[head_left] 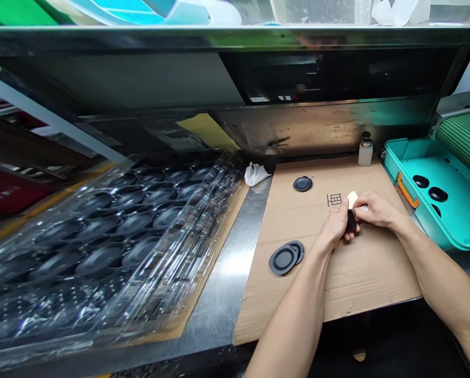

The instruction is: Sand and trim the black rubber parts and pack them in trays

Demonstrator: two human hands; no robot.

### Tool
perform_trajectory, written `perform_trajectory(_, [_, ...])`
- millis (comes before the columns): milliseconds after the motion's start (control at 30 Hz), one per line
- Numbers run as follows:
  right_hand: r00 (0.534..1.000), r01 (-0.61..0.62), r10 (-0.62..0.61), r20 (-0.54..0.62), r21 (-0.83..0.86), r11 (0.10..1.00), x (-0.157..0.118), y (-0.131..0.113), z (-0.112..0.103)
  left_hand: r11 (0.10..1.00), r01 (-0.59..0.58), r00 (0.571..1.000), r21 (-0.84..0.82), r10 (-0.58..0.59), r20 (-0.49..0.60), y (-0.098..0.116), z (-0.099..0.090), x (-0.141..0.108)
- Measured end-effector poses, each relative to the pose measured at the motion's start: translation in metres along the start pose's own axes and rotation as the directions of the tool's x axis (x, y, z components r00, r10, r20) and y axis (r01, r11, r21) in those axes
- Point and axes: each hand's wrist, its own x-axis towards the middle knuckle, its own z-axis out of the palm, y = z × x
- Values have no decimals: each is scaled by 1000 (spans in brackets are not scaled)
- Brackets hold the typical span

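Note:
Over the cardboard sheet (298, 304), my left hand (336, 223) is closed around a black round part (351, 220), most of which the fingers hide. My right hand (380, 209) pinches a small white wipe (352, 199) against that part. Two dark round discs (282, 260) lie overlapped on the cardboard, left of my left forearm. Farther back on the sheet sits another dark disc (302, 184), which may be more than one piece stacked.
Clear plastic trays (188, 236) filled with dark discs stand at left. A crumpled white cloth (255, 174) lies on the metal bench. A small bottle (365, 150) stands at the back. At right, a turquoise bin (467, 239) holds black round parts. A metal shelf edge (235, 39) crosses above.

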Motion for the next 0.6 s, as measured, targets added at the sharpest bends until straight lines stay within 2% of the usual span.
perform_trajectory(100, [999, 35, -34, -19, 11, 999, 1, -1, 0, 1000, 0, 1000, -29, 0, 1, 0, 0, -1])
perform_trajectory(233, [990, -58, 66, 121, -69, 996, -1, 0, -6, 1000, 8, 1000, 23, -8, -8, -1, 3, -3])
perform_trajectory(333, [986, -97, 107, 124, -86, 992, -3, -2, -9, 999, 21, 1000, -43, -21, 0, 1, 2, -2])
perform_trajectory(400, [994, -98, 99, 34, -43, 994, -3, -3, -10, 978, 33, 999, -206, -33, 4, 4, -4, -1])
perform_trajectory(467, [989, -96, 95, -110, -6, 995, -2, -3, -8, 923, 44, 999, -383, -43, 12, 9, -12, 0])
perform_trajectory(533, [960, -117, 118, -253, 20, 993, 2, -1, -4, 863, 46, 999, -504, -42, 19, 13, -19, 1])
perform_trajectory(600, [911, -160, 176, -372, 73, 984, 5, 1, 2, 822, 40, 999, -568, -36, 18, 15, -23, 1])
